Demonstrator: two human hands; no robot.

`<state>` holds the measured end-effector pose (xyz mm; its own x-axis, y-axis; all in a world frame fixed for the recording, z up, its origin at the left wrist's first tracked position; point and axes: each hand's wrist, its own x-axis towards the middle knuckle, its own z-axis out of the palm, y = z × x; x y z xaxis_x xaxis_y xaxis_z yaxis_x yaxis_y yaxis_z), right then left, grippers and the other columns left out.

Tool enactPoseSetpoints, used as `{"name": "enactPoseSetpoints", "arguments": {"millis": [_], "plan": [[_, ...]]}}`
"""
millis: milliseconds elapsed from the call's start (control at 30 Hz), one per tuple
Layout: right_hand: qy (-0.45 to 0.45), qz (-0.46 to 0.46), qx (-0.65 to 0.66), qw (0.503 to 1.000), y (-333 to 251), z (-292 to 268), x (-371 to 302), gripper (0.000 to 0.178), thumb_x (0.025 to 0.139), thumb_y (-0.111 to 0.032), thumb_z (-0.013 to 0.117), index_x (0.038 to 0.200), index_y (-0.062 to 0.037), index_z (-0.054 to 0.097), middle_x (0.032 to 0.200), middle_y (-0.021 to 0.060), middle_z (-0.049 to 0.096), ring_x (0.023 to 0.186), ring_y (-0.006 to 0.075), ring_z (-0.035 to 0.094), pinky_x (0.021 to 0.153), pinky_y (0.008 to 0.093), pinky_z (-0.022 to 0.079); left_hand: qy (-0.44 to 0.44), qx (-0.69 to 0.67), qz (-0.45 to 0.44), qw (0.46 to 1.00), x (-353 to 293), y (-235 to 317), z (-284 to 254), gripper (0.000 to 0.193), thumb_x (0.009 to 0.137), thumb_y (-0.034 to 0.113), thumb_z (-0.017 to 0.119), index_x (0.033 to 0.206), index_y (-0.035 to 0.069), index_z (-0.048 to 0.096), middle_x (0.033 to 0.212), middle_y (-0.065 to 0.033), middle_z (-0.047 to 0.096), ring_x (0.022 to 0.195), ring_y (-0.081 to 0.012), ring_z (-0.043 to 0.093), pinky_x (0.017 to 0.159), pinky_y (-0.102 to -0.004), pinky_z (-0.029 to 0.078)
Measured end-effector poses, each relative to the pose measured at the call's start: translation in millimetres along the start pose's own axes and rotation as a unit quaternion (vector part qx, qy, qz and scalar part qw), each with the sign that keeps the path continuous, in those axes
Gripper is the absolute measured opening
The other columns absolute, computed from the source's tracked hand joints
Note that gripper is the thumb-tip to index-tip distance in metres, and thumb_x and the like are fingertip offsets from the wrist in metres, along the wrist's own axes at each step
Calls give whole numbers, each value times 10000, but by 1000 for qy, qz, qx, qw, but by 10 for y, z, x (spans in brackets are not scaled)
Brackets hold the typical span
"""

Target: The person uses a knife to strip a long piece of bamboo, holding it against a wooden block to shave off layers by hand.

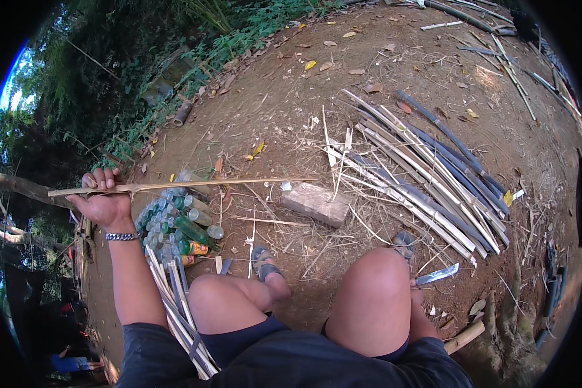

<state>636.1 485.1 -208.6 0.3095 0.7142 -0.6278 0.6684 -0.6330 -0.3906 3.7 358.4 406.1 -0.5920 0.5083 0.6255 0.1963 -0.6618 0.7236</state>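
My left hand (107,198) is raised at the left, its fingers wrapped round one end of a long, thin bamboo strip (220,183). The strip stretches level to the right, its far end over a wooden block (317,203) on the ground. Beside my right knee is my right hand (417,296), mostly hidden by the leg. From it a machete (438,275) sticks out, shiny blade pointing right; the grip itself hardly shows. A bundle of split bamboo strips (178,310) lies under my left forearm.
Glass bottles (191,227) are heaped left of my sandalled left foot (265,263). Split bamboo and dark poles (433,168) lie in a pile to the right. Shavings surround the block. Tree roots (507,330) rise at lower right; green plants (239,42) border the dirt.
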Motion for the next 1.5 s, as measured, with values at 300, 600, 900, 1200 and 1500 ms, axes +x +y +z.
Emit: {"name": "enactPoseSetpoints", "arguments": {"millis": [300, 600, 900, 1200, 1500], "plan": [[-95, 58, -82, 990, 95, 218, 489, 672, 843, -345, 674, 1269, 129, 461, 1218, 260, 598, 1143, 378, 592, 988, 397, 455, -19, -31, -69, 997, -42, -166, 152, 709, 877, 787, 295, 682, 112, 390, 654, -25, 374, 622, -177, 420, 806, -391, 490], [5, 110, 145, 983, -446, 77, 79, 256, 813, -156, 650, 926, 70, 609, 852, 168, 654, 764, 284, 647, 686, 392, 517, 28, -16, -38, 999, -131, -290, 486, 711, 905, 746, 305, 683, 90, 468, 674, -35, 457, 655, -179, 487, 766, -382, 504], [0, 122, 143, 982, -329, -67, 38, 268, 831, -204, 636, 918, 46, 589, 866, 178, 642, 785, 296, 624, 727, 403, 495, 117, 4, 9, 993, -171, -279, 654, 610, 926, 683, 391, 829, 94, 518, 833, -52, 523, 764, -203, 502, 781, -384, 466], [70, 118, 95, 986, -62, -728, -301, 284, 848, -251, 622, 909, 22, 570, 880, 188, 630, 805, 307, 601, 768, 414, 473, 172, 35, 75, 982, -322, -210, 729, 504, 989, 490, 469, 1240, 54, 489, 963, -74, 586, 910, -230, 577, 902, -427, 475], [229, -375, 193, 878, -1877, -2390, -1137, 281, 847, -142, 651, 1058, 11, 547, 738, 61, 553, 547, 167, 494, 522, 332, 424, 51, -44, 108, 992, -32, -94, 1098, 407, 1009, 408, 480, 1150, 29, 521, 749, -18, 480, 662, -129, 488, 614, -302, 447]]}}
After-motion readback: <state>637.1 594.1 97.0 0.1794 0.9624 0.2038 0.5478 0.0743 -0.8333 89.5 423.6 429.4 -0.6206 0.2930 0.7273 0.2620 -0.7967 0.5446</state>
